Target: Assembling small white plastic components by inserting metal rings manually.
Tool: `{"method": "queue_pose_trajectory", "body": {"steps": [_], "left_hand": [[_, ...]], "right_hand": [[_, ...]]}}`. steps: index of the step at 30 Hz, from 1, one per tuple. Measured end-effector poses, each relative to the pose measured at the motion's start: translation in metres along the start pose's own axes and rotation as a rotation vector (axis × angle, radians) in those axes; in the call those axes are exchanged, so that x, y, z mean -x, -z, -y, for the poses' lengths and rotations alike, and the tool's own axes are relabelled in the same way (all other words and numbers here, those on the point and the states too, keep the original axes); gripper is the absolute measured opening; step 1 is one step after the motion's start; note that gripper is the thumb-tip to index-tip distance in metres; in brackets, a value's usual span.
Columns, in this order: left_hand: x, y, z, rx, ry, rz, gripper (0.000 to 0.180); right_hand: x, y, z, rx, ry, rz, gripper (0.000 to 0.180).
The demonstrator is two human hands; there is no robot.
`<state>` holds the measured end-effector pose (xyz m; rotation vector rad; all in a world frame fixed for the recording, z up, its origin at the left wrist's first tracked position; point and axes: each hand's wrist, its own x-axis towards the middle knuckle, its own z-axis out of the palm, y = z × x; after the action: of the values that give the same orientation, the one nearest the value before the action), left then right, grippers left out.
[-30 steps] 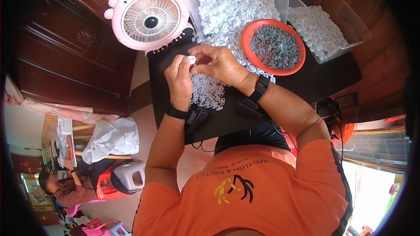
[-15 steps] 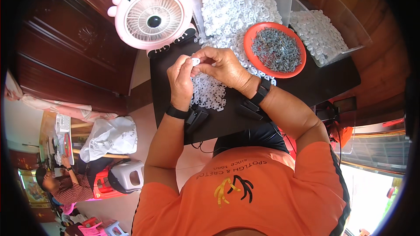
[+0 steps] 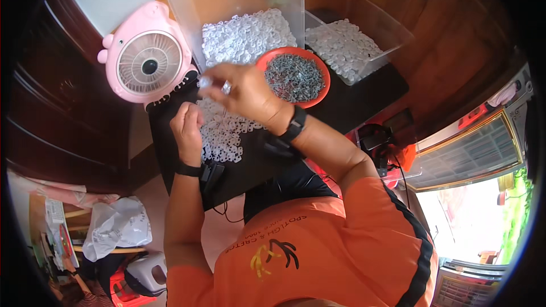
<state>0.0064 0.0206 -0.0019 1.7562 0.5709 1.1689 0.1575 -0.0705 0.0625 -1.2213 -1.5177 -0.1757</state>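
My right hand (image 3: 245, 92), blurred by motion, is raised over the black table, left of the orange bowl (image 3: 325, 84). A small white plastic piece (image 3: 203, 82) shows between its thumb and forefinger. Below and to the left, my left hand (image 3: 187, 128) has its fingers curled closed; anything inside them is hidden. A loose heap of small white plastic pieces with holes (image 3: 220, 142) lies beside it on the table (image 3: 250, 173). The bowl holds a mass of thin grey metal pieces (image 3: 293, 77), like small nails or screws.
Two clear plastic bins, one tall (image 3: 293, 0) and one lower (image 3: 392, 51), hold many more white pieces at the back. A pink animal-shaped fan (image 3: 116, 82) stands at the back left. A dark box-shaped device (image 3: 210, 175) with cables sits near my left wrist.
My hands have come apart. The right one has moved up and away from the left, carrying a white piece. The whole view has shifted, with the table lower and farther left.
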Motion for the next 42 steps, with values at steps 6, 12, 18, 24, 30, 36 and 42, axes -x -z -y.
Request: {"method": "queue_pose_trajectory", "body": {"steps": [6,12,18,24,30,36,42], "left_hand": [[-0.004,-0.003,0.000,-0.005,-0.050,0.014,0.027],[-0.006,0.000,0.003,-0.033,-0.019,0.013,0.026],[-0.005,0.002,0.013,0.019,-0.012,-0.014,0.026],[-0.005,0.000,0.008,-0.044,0.018,-0.029,0.025],[-0.006,0.001,0.010,-0.092,0.050,-0.017,0.025],[-0.006,0.003,0.014,-0.037,0.057,-0.035,0.025],[-0.006,0.000,0.015,-0.019,0.101,-0.024,0.025]], "right_hand": [[-0.056,0.119,-0.039,0.723,0.172,-0.436,0.020],[-0.061,0.143,-0.058,0.992,0.342,-0.557,0.023],[0.006,0.030,-0.037,0.164,-0.220,0.522,0.022],[0.028,-0.010,-0.033,0.196,0.020,0.922,0.023],[0.033,-0.022,-0.050,0.287,0.051,0.845,0.009],[0.028,-0.014,-0.035,0.174,0.084,0.710,0.012],[0.040,-0.021,-0.038,0.026,0.157,0.837,0.009]]}}
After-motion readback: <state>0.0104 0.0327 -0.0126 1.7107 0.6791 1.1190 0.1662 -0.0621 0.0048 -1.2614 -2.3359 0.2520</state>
